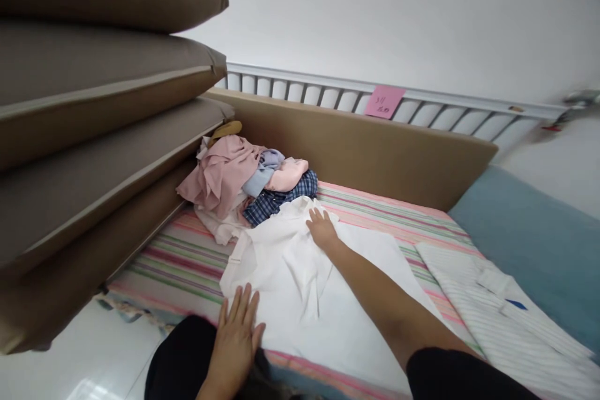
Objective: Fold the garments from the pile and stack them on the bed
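- Bed with pastel striped sheet (pixel 187 262); tan padded board (pixel 375 150) behind, white slatted rail (pixel 440 114) and pale wall beyond.
- Stacked brown flat cushions (pixel 94 106) left of left grip (pixel 237 331).
- White cloth garment (pixel 304 287) spread on sheet under both grips.
- Left grip: fingers spread, palm flat on garment's near edge, holding nothing.
- Right grip (pixel 322 228): unclenched, flat on far edge, holding nothing.
- Heap of pink, blue and checked clothes (pixel 248 184) just beyond right grip.
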A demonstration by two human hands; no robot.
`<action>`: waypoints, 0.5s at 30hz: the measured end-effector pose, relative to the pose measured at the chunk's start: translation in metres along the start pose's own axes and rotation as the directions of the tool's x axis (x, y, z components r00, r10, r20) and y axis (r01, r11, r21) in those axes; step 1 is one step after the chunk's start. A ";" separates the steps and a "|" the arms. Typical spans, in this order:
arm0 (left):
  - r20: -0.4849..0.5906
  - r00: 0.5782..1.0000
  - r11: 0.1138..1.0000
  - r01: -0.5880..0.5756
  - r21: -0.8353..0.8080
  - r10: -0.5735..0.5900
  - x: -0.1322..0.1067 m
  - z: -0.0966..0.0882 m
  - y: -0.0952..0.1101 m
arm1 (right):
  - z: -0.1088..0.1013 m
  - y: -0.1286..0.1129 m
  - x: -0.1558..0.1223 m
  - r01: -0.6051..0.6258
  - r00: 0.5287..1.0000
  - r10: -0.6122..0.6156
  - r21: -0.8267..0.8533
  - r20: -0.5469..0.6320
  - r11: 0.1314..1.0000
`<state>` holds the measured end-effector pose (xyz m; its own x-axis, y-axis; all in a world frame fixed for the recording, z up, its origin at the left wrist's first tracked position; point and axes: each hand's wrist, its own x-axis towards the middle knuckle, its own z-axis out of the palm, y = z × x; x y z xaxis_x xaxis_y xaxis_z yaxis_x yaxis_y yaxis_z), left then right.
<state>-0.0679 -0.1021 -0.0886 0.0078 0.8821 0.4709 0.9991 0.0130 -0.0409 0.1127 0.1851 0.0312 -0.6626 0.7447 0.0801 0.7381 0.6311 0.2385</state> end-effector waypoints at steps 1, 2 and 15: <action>0.005 1.000 1.000 0.001 0.002 -0.001 0.000 -0.001 0.000 | -0.001 0.006 -0.004 0.014 1.000 -0.014 -0.011 -0.010 1.000; 0.010 1.000 1.000 0.002 0.001 -0.002 0.001 -0.002 0.000 | -0.004 0.013 -0.010 0.028 0.999 -0.028 -0.020 -0.018 0.999; 0.035 0.999 0.995 0.034 -0.092 -0.031 0.003 0.002 -0.003 | -0.046 0.075 -0.237 -0.064 0.961 0.041 -0.075 -0.273 0.995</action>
<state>-0.0707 -0.0984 -0.0886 -0.0249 0.8971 0.4412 0.9984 0.0001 0.0562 0.3193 0.0457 0.0744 -0.6410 0.6828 0.3507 0.7675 0.5637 0.3053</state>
